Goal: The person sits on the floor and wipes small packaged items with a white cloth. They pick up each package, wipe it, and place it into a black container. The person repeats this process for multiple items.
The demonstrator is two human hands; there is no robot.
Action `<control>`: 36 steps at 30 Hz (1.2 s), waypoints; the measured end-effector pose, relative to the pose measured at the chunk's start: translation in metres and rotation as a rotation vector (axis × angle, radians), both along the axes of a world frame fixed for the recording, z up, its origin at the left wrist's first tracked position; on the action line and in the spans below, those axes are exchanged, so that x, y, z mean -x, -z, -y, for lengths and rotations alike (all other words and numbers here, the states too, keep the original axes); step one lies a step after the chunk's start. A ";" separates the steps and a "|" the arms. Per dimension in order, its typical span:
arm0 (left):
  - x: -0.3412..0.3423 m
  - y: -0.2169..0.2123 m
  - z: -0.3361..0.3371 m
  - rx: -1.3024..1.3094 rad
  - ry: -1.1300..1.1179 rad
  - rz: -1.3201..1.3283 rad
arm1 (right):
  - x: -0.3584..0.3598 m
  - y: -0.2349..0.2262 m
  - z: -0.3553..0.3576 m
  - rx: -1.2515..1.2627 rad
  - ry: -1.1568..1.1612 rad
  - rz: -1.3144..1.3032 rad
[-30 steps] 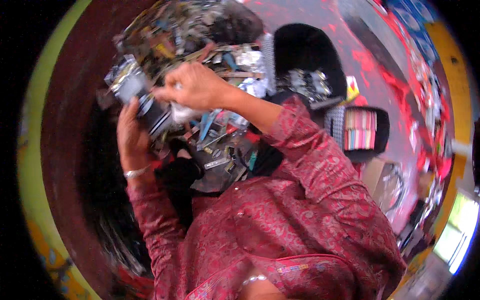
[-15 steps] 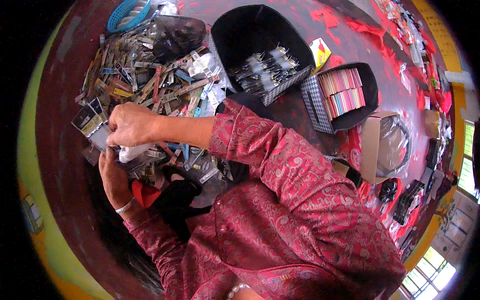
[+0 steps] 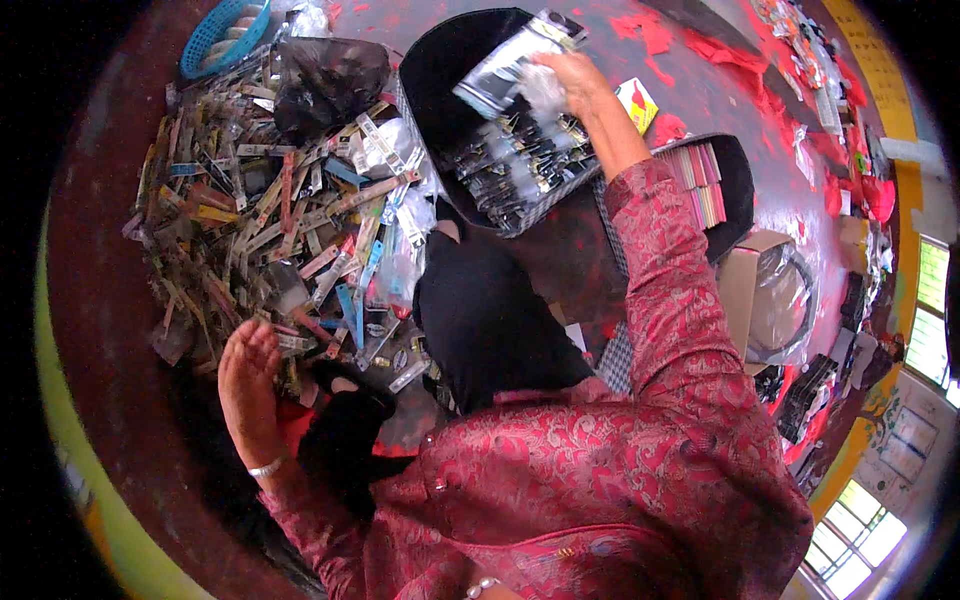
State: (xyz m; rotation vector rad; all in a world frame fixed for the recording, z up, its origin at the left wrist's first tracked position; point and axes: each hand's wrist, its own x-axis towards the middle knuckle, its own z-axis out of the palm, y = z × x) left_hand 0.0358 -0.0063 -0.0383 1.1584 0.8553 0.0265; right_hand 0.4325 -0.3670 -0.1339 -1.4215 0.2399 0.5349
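My right hand (image 3: 572,85) is over the large dark fabric bin (image 3: 430,75), its fingers closed on a bundle of clear plastic packets (image 3: 510,68). Below the bundle, more small packets with dark contents (image 3: 520,170) lie inside the bin. My left hand (image 3: 250,385) is at the near edge of a wide heap of narrow packaged strips (image 3: 270,220). Its fingers are loosely bent and slightly apart, and nothing shows in them.
A blue basket (image 3: 228,38) and a dark plastic bag (image 3: 330,85) border the heap at the back. Right of the large bin stand a yellow-and-white box (image 3: 637,105), a smaller bin (image 3: 735,175) of coloured strips and an open carton (image 3: 745,300). My dark-clothed knee (image 3: 490,320) is between heap and bins.
My right hand has swung from beside my left hand at the heap to above the large bin, carrying the packets. My left hand has dropped slightly nearer and let go.
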 end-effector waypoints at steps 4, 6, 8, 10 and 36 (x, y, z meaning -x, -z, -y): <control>0.012 0.024 -0.012 0.218 0.040 0.040 | -0.043 0.121 0.039 0.099 0.088 -0.309; 0.012 0.034 -0.014 0.254 0.021 0.008 | -0.048 0.147 0.032 0.155 0.058 -0.368; 0.007 0.040 -0.012 0.247 0.013 0.007 | -0.069 0.206 0.046 0.088 -0.015 -0.426; -0.001 0.049 -0.014 0.234 -0.072 -0.069 | -0.082 0.253 0.064 0.017 -0.021 -0.394; 0.002 0.073 -0.001 0.163 -0.099 -0.354 | -0.031 0.171 0.044 1.462 -0.353 0.317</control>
